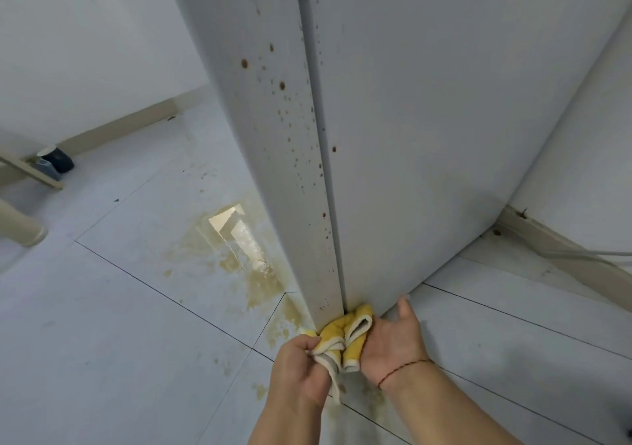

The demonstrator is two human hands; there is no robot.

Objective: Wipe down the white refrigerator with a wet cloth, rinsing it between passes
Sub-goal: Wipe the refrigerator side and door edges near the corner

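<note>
The white refrigerator [427, 119] rises in front of me, seen from above. Its left face is dotted with brown rust-like spots along the corner edge. A bunched yellow cloth with grey-white trim [345, 336] is at the fridge's bottom corner, near the floor. My left hand [301, 369] grips the cloth's near end with curled fingers. My right hand [396, 338] presses against the cloth's right side, its thumb raised beside the fridge's base; its fingers are hidden behind the cloth.
A yellowish-brown wet stain [246, 266] spreads over the white floor tiles left of the fridge. A beige frame with a black caster wheel [58, 162] stands at far left. A cable [581, 256] runs along the right baseboard.
</note>
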